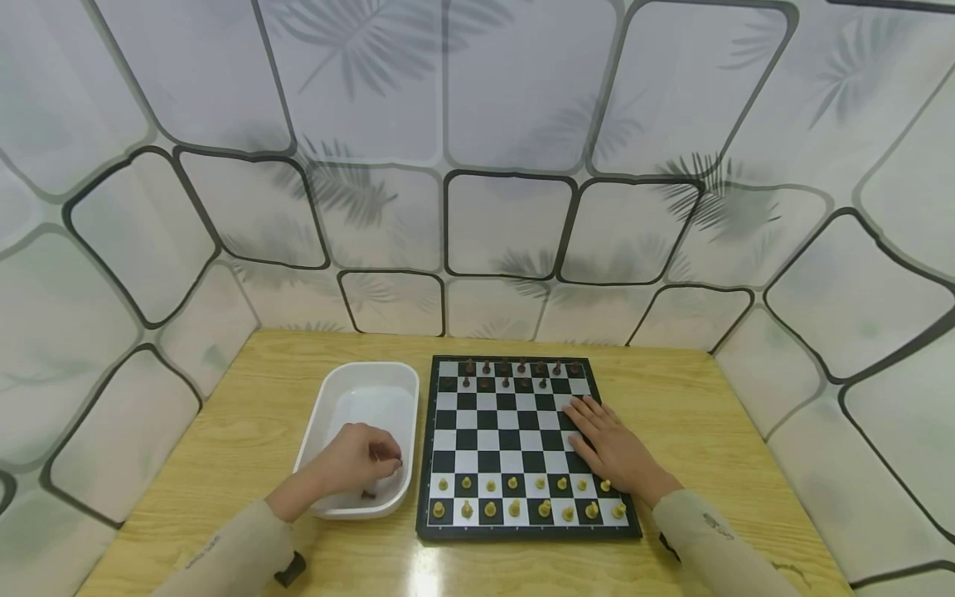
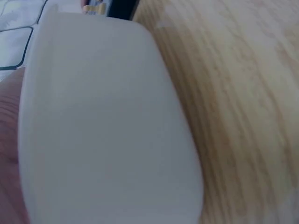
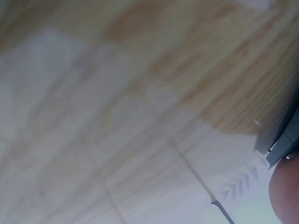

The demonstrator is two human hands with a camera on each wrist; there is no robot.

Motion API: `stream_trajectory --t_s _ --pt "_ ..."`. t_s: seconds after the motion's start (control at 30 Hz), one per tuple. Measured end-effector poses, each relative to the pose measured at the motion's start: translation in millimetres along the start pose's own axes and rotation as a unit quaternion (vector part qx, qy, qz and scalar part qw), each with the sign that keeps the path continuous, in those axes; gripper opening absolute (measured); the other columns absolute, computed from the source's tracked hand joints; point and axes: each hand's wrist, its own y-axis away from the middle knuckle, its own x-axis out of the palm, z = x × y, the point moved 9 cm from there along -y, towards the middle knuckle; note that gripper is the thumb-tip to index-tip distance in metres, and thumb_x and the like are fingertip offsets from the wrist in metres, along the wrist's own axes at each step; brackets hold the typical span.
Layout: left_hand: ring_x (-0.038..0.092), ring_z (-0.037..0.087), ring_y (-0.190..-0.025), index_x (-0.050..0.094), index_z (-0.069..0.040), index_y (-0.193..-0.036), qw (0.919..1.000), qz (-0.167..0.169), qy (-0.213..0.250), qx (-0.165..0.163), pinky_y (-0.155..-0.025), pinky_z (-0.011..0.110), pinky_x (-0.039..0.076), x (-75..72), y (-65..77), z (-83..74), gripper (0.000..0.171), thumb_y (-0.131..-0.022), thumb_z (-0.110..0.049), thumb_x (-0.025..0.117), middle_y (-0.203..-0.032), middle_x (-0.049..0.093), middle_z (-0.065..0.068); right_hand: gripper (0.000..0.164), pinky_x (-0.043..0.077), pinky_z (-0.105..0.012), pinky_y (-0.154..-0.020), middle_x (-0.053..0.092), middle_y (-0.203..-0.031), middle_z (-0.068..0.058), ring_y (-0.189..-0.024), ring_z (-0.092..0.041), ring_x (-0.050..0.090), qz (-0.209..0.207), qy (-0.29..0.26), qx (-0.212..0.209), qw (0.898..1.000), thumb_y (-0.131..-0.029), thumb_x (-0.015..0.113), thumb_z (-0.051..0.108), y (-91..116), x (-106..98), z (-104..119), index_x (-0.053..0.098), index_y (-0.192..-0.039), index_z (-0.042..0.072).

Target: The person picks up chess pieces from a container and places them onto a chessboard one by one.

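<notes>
My left hand [image 1: 361, 458] is over the white plastic tub [image 1: 409, 390], thumb and fingertips pinching a small dark chess piece [image 1: 400, 463] that is mostly hidden. Below that hand, another dark piece [image 1: 368, 495] lies on the tub's floor. To the right is a chessboard [image 1: 488, 419] with yellow pieces [image 1: 514, 507] standing in two rows at the near side. Dark red pieces [image 1: 521, 366] stand in two rows at the far side. My right hand [image 1: 615, 448] rests flat on the board's right edge, fingers straight. The left wrist view is mostly the tub's outer wall [image 2: 107, 112].
A light wooden table [image 1: 246, 431] carries the tub and board. White patterned fabric walls [image 1: 507, 224] rise behind the table and at both sides. The right wrist view shows mainly blurred tabletop [image 3: 140, 93] and part of the board's dark edge [image 3: 282, 144].
</notes>
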Motion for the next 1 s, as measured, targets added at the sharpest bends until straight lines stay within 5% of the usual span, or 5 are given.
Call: stream_trajectory --t_s 0.37,0.57,1.0 --pt "0.067 0.003 -0.081 0.081 -0.015 -0.094 0.9963 -0.084 -0.002 0.02 -0.074 0.024 0.057 -31.9 -8.9 -12.9 0.006 -0.089 -0.012 0.08 -0.088 0.078 -0.009 0.061 0.026 -0.058 -0.129 0.038 -0.17 -0.014 -0.16 -0.038 0.029 0.0 -0.002 0.0 1.0 -0.111 0.048 0.041 0.2 0.8 -1.2 0.039 -0.163 0.009" --pt "0.071 0.005 -0.08 0.082 -0.014 -0.094 0.9881 -0.14 0.005 0.064 -0.073 0.025 0.059 -49.0 -17.2 -28.1 0.007 -0.089 -0.008 0.081 -0.088 0.08 -0.005 0.061 0.026 -0.058 -0.128 0.038 -0.169 -0.014 -0.16 -0.038 0.029 -0.002 0.002 -0.001 1.0 -0.111 0.048 0.041 0.2 0.2 -1.1 0.04 -0.162 0.009" --pt "0.072 0.011 -0.082 0.082 -0.01 -0.097 0.9861 -0.143 -0.03 0.08 -0.078 0.035 0.062 -52.8 -51.5 -61.4 0.007 -0.09 -0.01 0.079 -0.089 0.079 -0.001 0.061 0.027 -0.058 -0.128 0.039 -0.169 -0.014 -0.159 -0.039 0.03 -0.004 0.0 -0.005 1.0 -0.111 0.049 0.04 0.2 -1.0 0.5 0.04 -0.162 0.009"
